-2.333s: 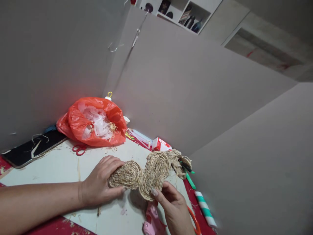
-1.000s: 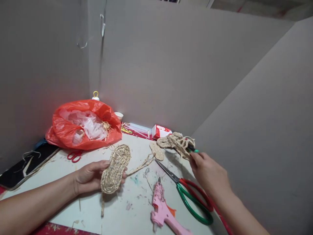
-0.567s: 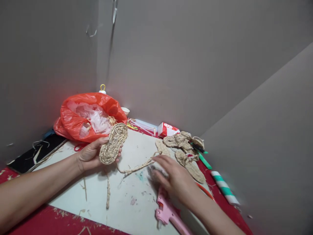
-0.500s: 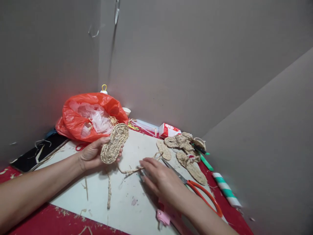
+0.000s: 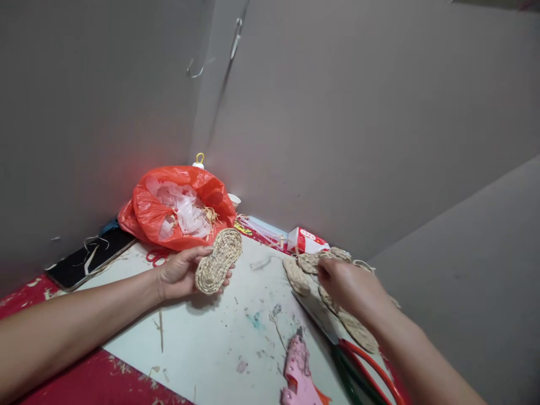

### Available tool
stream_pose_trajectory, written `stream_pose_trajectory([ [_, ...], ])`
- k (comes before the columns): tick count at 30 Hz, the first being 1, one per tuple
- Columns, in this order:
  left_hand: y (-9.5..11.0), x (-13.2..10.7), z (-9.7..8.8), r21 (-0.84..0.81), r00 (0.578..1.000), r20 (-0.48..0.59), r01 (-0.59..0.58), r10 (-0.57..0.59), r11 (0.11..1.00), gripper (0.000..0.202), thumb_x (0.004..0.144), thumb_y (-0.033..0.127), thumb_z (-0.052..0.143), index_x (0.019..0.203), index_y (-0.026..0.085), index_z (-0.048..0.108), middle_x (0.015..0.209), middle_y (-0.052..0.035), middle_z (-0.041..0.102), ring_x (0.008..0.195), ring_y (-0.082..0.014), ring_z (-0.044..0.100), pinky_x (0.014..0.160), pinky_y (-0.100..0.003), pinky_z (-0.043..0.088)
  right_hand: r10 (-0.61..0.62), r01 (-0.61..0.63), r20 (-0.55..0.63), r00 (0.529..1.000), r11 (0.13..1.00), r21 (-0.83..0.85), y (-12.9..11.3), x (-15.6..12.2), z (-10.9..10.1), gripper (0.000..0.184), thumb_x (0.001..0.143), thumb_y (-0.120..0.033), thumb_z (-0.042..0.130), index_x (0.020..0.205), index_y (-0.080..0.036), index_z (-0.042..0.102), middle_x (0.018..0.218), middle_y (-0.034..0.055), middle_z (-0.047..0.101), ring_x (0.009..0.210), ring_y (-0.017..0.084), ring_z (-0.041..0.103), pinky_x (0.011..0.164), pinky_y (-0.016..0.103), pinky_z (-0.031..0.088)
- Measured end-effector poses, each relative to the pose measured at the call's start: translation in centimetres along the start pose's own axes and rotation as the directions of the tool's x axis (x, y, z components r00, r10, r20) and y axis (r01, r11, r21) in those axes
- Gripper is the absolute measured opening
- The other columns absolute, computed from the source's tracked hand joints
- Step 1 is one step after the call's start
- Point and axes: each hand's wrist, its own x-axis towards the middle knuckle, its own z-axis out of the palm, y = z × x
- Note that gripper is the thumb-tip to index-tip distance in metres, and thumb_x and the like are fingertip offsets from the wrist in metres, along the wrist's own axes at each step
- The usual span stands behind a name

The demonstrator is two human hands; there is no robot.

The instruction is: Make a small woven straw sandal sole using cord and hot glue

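My left hand (image 5: 177, 274) grips a straw sole (image 5: 218, 263), coiled from braided cord and shaped like a small shoe sole, and holds it up above the white board (image 5: 202, 349). My right hand (image 5: 348, 283) is over the straw sandals (image 5: 358, 332) at the right, its fingers curled together. Whatever is in those fingers is hidden. A loose straw sole (image 5: 296, 277) lies left of this hand. Below it are scissors (image 5: 369, 360) with orange handles. A pink glue gun (image 5: 297, 368) rests at the board's front.
A red plastic bag (image 5: 145, 211) with white plastic and straw inside stands at the back left. Beside it lies a black phone (image 5: 90, 259). A red and white box (image 5: 307, 241) and a white cup (image 5: 234, 200) stand along the grey wall (image 5: 337, 129).
My right hand has moved from the cord at the middle to the sandals at the right. The cord below the sole is out of sight. The glue gun now shows more fully.
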Motion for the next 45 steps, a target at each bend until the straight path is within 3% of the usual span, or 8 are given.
stream_pose_trajectory([
  [5,-0.4,-0.1,0.1,-0.02,0.999,0.034,0.027,-0.026,0.999,0.054,0.076,0.039,0.064,0.117,0.004,0.056,0.097,-0.0148,0.071,0.086,-0.0237,0.067,0.081,-0.037,0.047,0.115,-0.082,-0.12,0.986,0.964,0.251,0.5,0.1,-0.1,0.028,0.075,-0.021,0.055,0.099,-0.013,0.067,0.109,0.0223,0.067,0.089,0.033,0.064,0.071,0.042,0.046],
  [11,-1.8,-0.3,0.8,-0.048,0.993,0.097,0.078,-0.073,0.996,0.055,0.07,0.038,0.068,0.11,0.001,0.061,0.092,-0.015,0.072,0.081,-0.0235,0.067,0.078,-0.037,0.049,-0.106,0.143,-0.099,0.989,0.608,0.781,-8.3,-3.3,0.6,0.053,0.093,-0.054,0.027,0.127,-0.022,0.053,0.124,0.011,0.064,0.103,0.022,0.064,0.079,0.034,0.054],
  [12,-2.2,-0.3,1.0,-0.054,0.988,0.115,0.105,-0.099,0.993,0.057,0.07,0.039,0.068,0.109,-0.001,0.061,0.091,-0.0153,0.072,0.082,-0.0232,0.067,0.078,-0.036,0.049,-0.128,0.158,-0.108,0.986,0.497,0.853,-9.7,-3.7,0.6,0.055,0.095,-0.054,0.021,0.131,-0.023,0.048,0.126,0.0101,0.063,0.104,0.02,0.064,0.081,0.033,0.054],
  [15,-3.3,-0.7,1.7,-0.061,0.97,0.155,0.2,-0.189,0.978,0.063,0.068,0.042,0.068,0.11,-0.005,0.062,0.091,-0.0158,0.072,0.082,-0.0226,0.067,0.079,-0.035,0.049,-0.183,-0.021,-0.031,0.983,-0.275,0.961,-13.2,-4.4,0.6,0.053,0.09,-0.059,0.039,0.126,-0.023,0.054,0.122,0.0109,0.065,0.105,0.024,0.063,0.087,0.038,0.05],
  [20,-4.6,-1.0,2.5,-0.067,0.946,0.212,0.265,-0.245,0.962,0.062,0.071,0.044,0.065,0.11,-0.005,0.063,0.093,-0.0151,0.073,0.083,-0.0224,0.068,0.079,-0.035,0.05,-0.185,-0.153,0.035,0.982,-0.682,0.715,-15.6,-4.7,0.3,0.045,0.086,-0.056,0.051,0.103,-0.02,0.07,0.103,0.0077,0.074,0.101,0.023,0.065,0.09,0.035,0.049],
  [28,-5.4,-1.2,2.8,-0.063,0.911,0.301,0.313,-0.281,0.947,0.055,0.073,0.038,0.067,0.113,0.001,0.063,0.1,-0.0139,0.073,0.089,-0.0221,0.069,0.084,-0.034,0.048,-0.186,-0.228,0.132,0.974,-0.758,0.611,-16.1,-5.8,-0.3,0.034,0.077,-0.051,0.063,0.079,-0.018,0.071,0.071,0.0035,0.071,0.072,0.019,0.068,0.067,0.03,0.054],
  [35,-4.6,-1.1,2.9,0.023,0.965,0.191,0.18,-0.181,0.983,0.048,0.074,0.036,0.067,0.108,0.003,0.066,0.098,-0.016,0.072,0.09,-0.0246,0.067,0.089,-0.039,0.046,-0.103,-0.205,0.191,0.976,-0.728,0.655,-15.1,-5.3,0.1,0.034,0.078,-0.048,0.063,0.083,-0.016,0.073,0.076,0.0065,0.073,0.076,0.022,0.069,0.071,0.033,0.054],
  [45,-5.0,-0.4,2.7,0.4,0.996,-0.014,0.087,-0.089,0.912,0.035,0.066,0.02,0.078,0.098,0.009,0.071,0.087,-0.0089,0.071,0.074,-0.015,0.064,0.074,-0.027,0.047,-0.044,-0.243,0.256,0.966,-0.508,0.826,-13.3,-5.0,3.1,0.043,0.08,-0.057,0.061,0.096,-0.018,0.071,0.089,0.0083,0.074,0.09,0.026,0.066,0.08,0.039,0.049],
])
